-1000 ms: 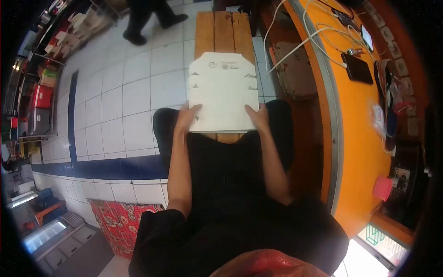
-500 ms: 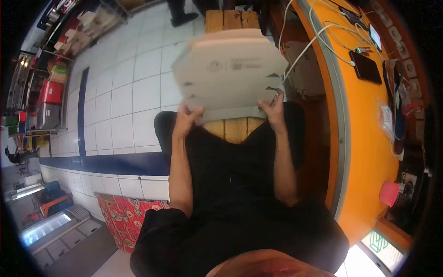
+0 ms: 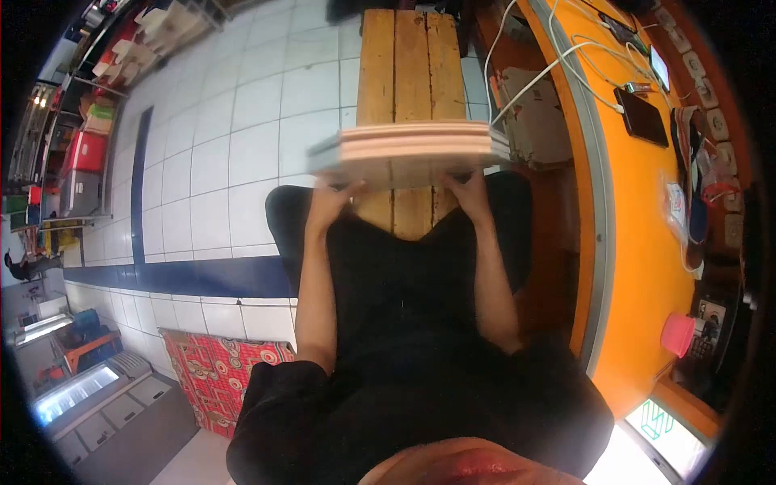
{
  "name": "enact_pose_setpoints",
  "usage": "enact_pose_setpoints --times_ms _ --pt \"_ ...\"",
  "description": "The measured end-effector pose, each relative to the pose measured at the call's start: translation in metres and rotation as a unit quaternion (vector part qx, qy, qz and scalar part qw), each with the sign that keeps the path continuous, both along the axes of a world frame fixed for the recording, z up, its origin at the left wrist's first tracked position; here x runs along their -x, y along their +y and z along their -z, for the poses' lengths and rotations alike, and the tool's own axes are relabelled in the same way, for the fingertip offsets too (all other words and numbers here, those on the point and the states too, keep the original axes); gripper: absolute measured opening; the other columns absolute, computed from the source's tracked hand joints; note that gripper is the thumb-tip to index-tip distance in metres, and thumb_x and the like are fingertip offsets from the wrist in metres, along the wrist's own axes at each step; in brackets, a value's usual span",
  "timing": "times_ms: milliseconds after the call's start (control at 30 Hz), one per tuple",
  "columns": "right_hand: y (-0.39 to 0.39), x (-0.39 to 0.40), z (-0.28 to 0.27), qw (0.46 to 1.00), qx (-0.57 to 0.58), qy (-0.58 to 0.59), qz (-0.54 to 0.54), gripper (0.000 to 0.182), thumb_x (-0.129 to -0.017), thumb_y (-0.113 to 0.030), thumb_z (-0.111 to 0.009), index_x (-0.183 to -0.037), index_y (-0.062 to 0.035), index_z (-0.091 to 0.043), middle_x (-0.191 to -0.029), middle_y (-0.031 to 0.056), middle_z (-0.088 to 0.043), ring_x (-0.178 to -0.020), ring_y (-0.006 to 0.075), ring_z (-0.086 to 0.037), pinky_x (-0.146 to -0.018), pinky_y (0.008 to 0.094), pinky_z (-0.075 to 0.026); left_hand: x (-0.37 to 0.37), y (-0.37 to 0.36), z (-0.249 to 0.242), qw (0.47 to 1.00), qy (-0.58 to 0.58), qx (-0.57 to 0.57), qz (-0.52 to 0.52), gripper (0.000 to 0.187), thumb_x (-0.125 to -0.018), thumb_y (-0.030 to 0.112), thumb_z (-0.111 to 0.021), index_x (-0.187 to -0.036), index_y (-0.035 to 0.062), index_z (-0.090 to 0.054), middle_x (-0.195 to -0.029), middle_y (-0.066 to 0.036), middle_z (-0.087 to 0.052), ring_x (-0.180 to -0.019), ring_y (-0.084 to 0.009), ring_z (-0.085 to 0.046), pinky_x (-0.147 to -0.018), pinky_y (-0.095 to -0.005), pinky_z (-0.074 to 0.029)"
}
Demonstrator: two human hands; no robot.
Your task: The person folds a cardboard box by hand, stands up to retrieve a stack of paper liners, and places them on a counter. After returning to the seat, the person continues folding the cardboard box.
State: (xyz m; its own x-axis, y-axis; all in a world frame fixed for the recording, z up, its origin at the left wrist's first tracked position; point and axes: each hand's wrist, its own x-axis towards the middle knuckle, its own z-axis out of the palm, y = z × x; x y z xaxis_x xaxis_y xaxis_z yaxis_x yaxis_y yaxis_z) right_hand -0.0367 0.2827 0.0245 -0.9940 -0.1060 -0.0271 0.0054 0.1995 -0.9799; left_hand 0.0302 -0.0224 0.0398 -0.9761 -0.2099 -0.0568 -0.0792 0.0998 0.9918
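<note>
I sit astride a wooden bench (image 3: 402, 56) and hold a stack of flat cardboard sheets (image 3: 408, 149) level above it, seen edge-on. My left hand (image 3: 330, 200) grips the stack's near left edge from below. My right hand (image 3: 469, 191) grips its near right edge. Both thumbs are hidden under the stack. The bench top shows beyond and beneath the stack.
An orange counter (image 3: 638, 210) curves along the right, with a black phone (image 3: 640, 116), white cables (image 3: 558, 56) and a pink cup (image 3: 677, 335) on it. White tiled floor (image 3: 234, 145) lies left. A red patterned mat (image 3: 214, 372) sits at the lower left, shelves at the far left.
The stack lay flat on the bench, was then tilted up toward me, and now hangs level and edge-on above the bench. The person walking at the top has left view.
</note>
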Motion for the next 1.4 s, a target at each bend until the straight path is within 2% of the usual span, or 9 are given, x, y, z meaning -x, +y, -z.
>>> enact_pose_setpoints --times_ms 333,433,533,600,667,733,867,1100,1400 --pt "-0.019 0.021 -0.016 0.996 0.041 0.056 0.064 0.063 -0.074 -0.023 -0.089 -0.121 0.0035 -0.056 -0.113 0.0179 -0.067 -0.103 0.0262 -0.065 -0.089 0.0391 -0.053 0.016 -0.002 0.007 0.997 -0.062 -0.037 -0.026 0.049 -0.082 0.029 -0.083 -0.113 -0.0046 -0.065 -0.105 -0.013 -0.071 -0.092 -0.0191 -0.067 -0.083 -0.0340 -0.053" --pt "-0.023 0.031 -0.035 0.995 -0.089 -0.031 0.043 0.066 -0.077 -0.032 -0.087 -0.124 0.0038 -0.057 -0.110 0.0181 -0.070 -0.096 0.0275 -0.069 -0.085 0.0402 -0.054 0.025 0.002 0.023 0.994 -0.071 -0.041 -0.077 0.041 -0.085 0.029 -0.080 -0.108 -0.0022 -0.067 -0.088 -0.009 -0.070 -0.070 -0.0154 -0.064 -0.059 -0.0294 -0.051" --pt "-0.021 0.044 -0.001 0.990 -0.108 -0.075 0.048 0.066 -0.077 -0.035 -0.086 -0.122 0.0051 -0.059 -0.108 0.0191 -0.071 -0.096 0.0285 -0.070 -0.085 0.0397 -0.055 0.040 0.001 0.037 0.984 -0.176 -0.006 -0.008 0.054 -0.087 0.033 -0.078 -0.119 -0.0076 -0.064 -0.108 -0.014 -0.071 -0.094 -0.0210 -0.068 -0.083 -0.0337 -0.053" --pt "-0.013 0.047 0.012 0.989 -0.110 -0.082 0.051 0.067 -0.076 -0.036 -0.086 -0.121 0.0059 -0.059 -0.108 0.0198 -0.071 -0.097 0.0292 -0.070 -0.086 0.0395 -0.055 0.047 0.008 0.041 0.984 -0.177 0.014 0.004 0.054 -0.087 0.033 -0.077 -0.119 -0.0083 -0.064 -0.109 -0.017 -0.071 -0.094 -0.0223 -0.068 -0.082 -0.0342 -0.053" --pt "-0.007 0.044 0.020 0.987 -0.117 -0.092 0.062 0.068 -0.076 -0.037 -0.087 -0.120 0.0068 -0.060 -0.109 0.0206 -0.071 -0.099 0.0299 -0.070 -0.087 0.0394 -0.055 0.052 0.019 0.046 0.980 -0.171 0.103 0.000 0.050 -0.084 0.037 -0.079 -0.108 -0.0046 -0.066 -0.077 -0.008 -0.067 -0.059 -0.0144 -0.060 -0.051 -0.0316 -0.048" --pt "-0.004 0.046 0.019 0.976 -0.165 -0.092 0.109 0.072 -0.074 -0.040 -0.087 -0.119 0.0084 -0.059 -0.110 0.0227 -0.071 -0.100 0.0329 -0.071 -0.088 0.0394 -0.055 0.058 0.026 0.048 0.977 -0.195 0.087 -0.003 0.057 -0.080 0.039 -0.082 -0.111 -0.0054 -0.065 -0.091 -0.016 -0.070 -0.074 -0.0224 -0.067 -0.063 -0.0368 -0.054" --pt "0.008 0.058 0.068 0.957 -0.248 0.012 0.148 0.089 -0.069 -0.049 -0.088 -0.127 0.0091 -0.053 -0.125 0.0301 -0.058 -0.119 0.0408 -0.058 -0.100 0.0462 -0.048 0.062 0.043 0.053 0.942 -0.088 0.294 -0.136 0.075 -0.075 0.047 -0.084 -0.121 -0.0083 -0.062 -0.119 -0.026 -0.064 -0.108 -0.0380 -0.064 -0.094 -0.0439 -0.050" --pt "0.016 0.050 0.035 0.960 -0.251 -0.075 0.100 0.096 -0.071 -0.054 -0.084 -0.136 0.0067 -0.048 -0.137 0.0288 -0.043 -0.134 0.0415 -0.040 -0.111 0.0471 -0.038 0.051 0.046 0.040 0.933 -0.063 0.338 -0.105 0.064 -0.087 0.048 -0.074 -0.124 -0.0034 -0.064 -0.116 -0.022 -0.062 -0.107 -0.0378 -0.062 -0.094 -0.0432 -0.049" --pt "0.029 0.042 0.051 0.973 -0.217 -0.065 0.054 0.090 -0.072 -0.052 -0.084 -0.134 0.0058 -0.051 -0.144 0.0352 -0.038 -0.137 0.0476 -0.038 -0.111 0.0482 -0.038 0.032 0.044 0.045 0.882 -0.067 0.464 -0.051 0.064 -0.088 0.048 -0.072 -0.130 0.0003 -0.062 -0.122 -0.022 -0.060 -0.109 -0.0366 -0.059 -0.096 -0.0465 -0.046"
